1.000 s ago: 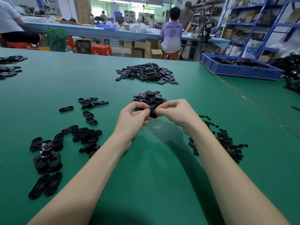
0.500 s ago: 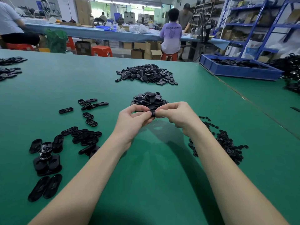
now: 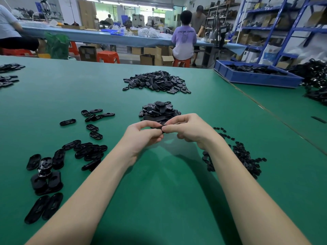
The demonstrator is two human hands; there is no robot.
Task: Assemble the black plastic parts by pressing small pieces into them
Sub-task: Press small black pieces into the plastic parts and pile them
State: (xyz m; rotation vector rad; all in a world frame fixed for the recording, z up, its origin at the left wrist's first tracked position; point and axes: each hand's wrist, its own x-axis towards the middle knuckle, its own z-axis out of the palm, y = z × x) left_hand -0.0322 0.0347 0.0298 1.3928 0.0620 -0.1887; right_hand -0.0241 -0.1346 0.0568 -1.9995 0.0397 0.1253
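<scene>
Black plastic part (image 3: 161,127) pinched between left hand (image 3: 141,137) and right hand (image 3: 190,130).
Green counter (image 3: 159,191) beneath; heap of parts (image 3: 159,111) just beyond both hands; workshop shelving (image 3: 283,29) behind.

Both hands, left hand (image 3: 141,134) and right hand (image 3: 189,129), pinch one black part (image 3: 161,127) (mostly hidden) above the green table (image 3: 159,191).

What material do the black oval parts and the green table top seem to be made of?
Black oval parts: likely moulded plastic with a glossy finish, since light glints off their smooth, identical shapes. Green table top: a matte mat, perhaps rubber or felt; it shows soft shadows and no sharp reflections.
</scene>
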